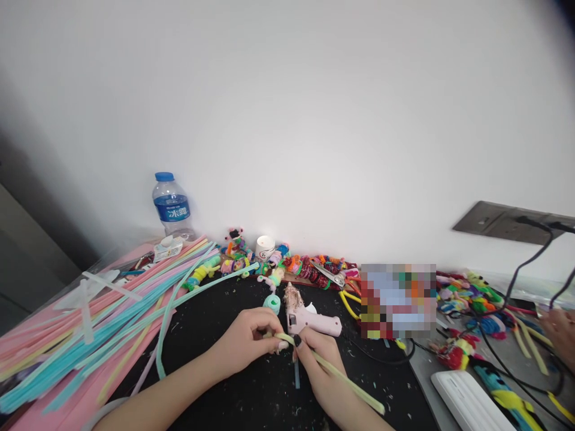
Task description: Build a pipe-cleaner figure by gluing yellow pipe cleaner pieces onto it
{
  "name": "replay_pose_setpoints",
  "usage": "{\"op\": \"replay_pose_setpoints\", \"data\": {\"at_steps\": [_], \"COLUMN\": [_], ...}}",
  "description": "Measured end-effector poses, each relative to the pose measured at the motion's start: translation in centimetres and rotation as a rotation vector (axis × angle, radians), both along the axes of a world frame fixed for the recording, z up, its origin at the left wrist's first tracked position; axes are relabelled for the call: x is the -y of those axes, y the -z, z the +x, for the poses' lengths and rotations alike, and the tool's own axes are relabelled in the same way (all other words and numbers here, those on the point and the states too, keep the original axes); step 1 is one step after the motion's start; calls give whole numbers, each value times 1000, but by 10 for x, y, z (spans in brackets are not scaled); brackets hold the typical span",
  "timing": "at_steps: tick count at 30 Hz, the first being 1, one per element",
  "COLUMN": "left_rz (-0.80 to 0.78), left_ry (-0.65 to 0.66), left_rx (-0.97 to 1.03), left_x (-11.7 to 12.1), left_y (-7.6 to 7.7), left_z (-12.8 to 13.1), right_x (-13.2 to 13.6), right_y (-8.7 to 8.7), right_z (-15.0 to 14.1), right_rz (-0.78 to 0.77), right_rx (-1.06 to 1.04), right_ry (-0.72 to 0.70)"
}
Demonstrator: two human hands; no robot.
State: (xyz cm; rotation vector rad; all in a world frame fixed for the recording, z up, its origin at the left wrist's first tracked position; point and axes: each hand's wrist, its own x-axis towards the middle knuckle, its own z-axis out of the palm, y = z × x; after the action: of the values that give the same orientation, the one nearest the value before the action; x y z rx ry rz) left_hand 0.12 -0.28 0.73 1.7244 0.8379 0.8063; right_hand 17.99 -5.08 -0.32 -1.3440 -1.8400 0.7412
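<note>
Left hand (258, 339) and right hand (320, 359) both pinch a pale-yellow stem (348, 383) — seemingly bent between them.

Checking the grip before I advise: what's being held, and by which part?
The left hand and right hand pinch a yellow pipe cleaner near one end.

Closed off beyond the left hand (251, 338) and the right hand (321, 362) by a plain whitish wall (287, 120). Lit softly, palest straight ahead of them, dimming to grey at far left, near a dark grey panel (27, 239). Fitted, ahead and to the right, with a metallic-looking socket plate (492, 222). Spread beneath them with a black work surface (242, 395), bordered by grey tabletop (422, 365) to the right.
</note>
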Motion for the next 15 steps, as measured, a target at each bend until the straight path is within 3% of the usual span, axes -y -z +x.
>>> {"op": "replay_pose_setpoints", "data": {"at_steps": [4,15], "left_rz": [-114,-267], "left_ry": [-5,-76], "left_rx": [-3,278], "left_x": [2,1], "left_y": [-1,8], "left_z": [2,6], "right_x": [0,-1], "right_y": [-1,-4], "right_z": [0,-4], "right_rz": [-6,-21], "right_rx": [7,30], "right_ry": [9,-42]}}
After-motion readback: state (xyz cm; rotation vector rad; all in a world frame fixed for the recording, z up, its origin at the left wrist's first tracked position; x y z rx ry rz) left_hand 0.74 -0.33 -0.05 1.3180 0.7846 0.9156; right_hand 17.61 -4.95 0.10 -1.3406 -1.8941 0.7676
